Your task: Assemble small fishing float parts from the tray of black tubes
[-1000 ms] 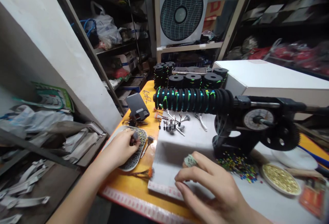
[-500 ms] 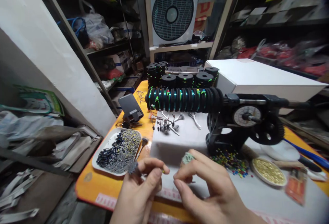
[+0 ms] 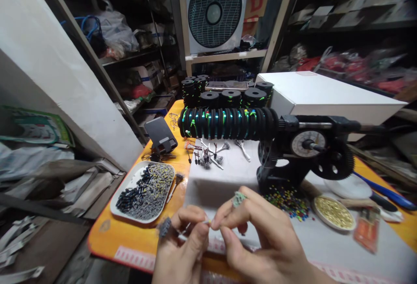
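The left hand (image 3: 184, 247) has its grip pinched on a small yellow-tipped piece (image 3: 208, 222) above the surface (image 3: 100, 237), just beside the right hand (image 3: 265, 227), whose grip I cannot tell.

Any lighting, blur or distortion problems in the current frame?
Head view: stretching toward the edges, with the red bags at right smeared; head view: dark upper-right corner, soft shadow across the pale sheet; head view: the tiny piece between left hand and right hand is too indistinct to identify.
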`<move>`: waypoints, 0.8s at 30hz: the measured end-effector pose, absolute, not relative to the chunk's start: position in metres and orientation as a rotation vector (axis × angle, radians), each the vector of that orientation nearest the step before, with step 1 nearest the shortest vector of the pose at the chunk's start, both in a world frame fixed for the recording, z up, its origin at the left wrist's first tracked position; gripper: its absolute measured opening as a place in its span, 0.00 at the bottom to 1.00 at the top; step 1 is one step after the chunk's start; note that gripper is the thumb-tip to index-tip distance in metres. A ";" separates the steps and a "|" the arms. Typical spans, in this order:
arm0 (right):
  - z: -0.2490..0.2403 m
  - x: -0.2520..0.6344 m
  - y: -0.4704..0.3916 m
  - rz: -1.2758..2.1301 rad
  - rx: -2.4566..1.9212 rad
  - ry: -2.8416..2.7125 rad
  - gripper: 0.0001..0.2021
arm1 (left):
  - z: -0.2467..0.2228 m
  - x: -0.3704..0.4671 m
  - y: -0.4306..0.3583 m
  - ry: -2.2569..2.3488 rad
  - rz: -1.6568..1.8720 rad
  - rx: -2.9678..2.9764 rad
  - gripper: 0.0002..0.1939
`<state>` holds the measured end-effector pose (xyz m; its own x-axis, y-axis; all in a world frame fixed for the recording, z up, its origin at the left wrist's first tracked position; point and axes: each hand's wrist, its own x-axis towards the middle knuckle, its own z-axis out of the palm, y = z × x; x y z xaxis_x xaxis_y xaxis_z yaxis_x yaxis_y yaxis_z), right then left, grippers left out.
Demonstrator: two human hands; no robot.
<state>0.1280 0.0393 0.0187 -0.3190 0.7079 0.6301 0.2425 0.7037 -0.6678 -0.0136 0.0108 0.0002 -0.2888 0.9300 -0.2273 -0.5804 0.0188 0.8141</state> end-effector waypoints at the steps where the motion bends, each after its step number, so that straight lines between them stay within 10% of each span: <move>1: 0.019 0.128 0.039 0.566 -0.737 -1.880 0.10 | 0.001 -0.013 0.010 1.051 1.594 0.484 0.16; 24: 0.021 0.128 0.046 0.651 -0.716 -1.835 0.06 | 0.000 -0.013 0.007 1.143 1.684 0.684 0.13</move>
<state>0.1282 0.0457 0.0206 -0.3063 0.7273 0.6141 0.1779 0.6775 -0.7137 -0.0126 0.0065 0.0004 -0.3879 0.9197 -0.0603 -0.3952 -0.1069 0.9123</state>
